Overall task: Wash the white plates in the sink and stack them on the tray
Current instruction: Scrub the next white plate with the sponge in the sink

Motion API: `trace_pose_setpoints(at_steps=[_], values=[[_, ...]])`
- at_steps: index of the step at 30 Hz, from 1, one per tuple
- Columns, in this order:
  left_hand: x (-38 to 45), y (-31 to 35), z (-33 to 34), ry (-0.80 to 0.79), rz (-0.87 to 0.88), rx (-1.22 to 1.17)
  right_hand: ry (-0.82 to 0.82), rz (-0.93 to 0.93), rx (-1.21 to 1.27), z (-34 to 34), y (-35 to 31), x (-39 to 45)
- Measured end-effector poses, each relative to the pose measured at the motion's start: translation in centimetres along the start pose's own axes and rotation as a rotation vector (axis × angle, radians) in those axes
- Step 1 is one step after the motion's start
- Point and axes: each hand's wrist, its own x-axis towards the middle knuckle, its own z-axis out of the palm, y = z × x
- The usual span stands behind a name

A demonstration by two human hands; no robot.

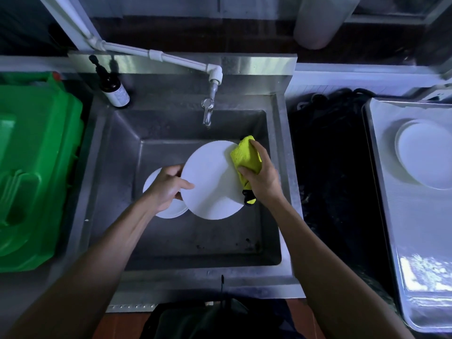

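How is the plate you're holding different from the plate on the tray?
The plate in the sink is held up at a tilt by the left hand, while the plate on the tray lies flat with no hand on it. The sink plate is being wiped with a yellow cloth gripped in the right hand; nothing touches the tray plate. Both are round, plain and white.

Dim, bluish light with deep shadow at the top and right of centre. Window glare glints on the metal tray (415,270). Wide-angle bending curves the edges; corners look soft.
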Motion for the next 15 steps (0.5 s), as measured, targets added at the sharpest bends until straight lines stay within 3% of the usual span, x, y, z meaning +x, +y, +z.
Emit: trace_pose_setpoints(at_steps=[6,15], values=[[0.1,1.5,0.2,-0.026,0.012,0.175,-0.071,-0.102,-0.051,-0.8,-0.8,0.8],[0.5,3.1,1.2,-0.003,0.059,0.355,-0.044,-0.109,-0.062,-1.2,-0.9,1.0]])
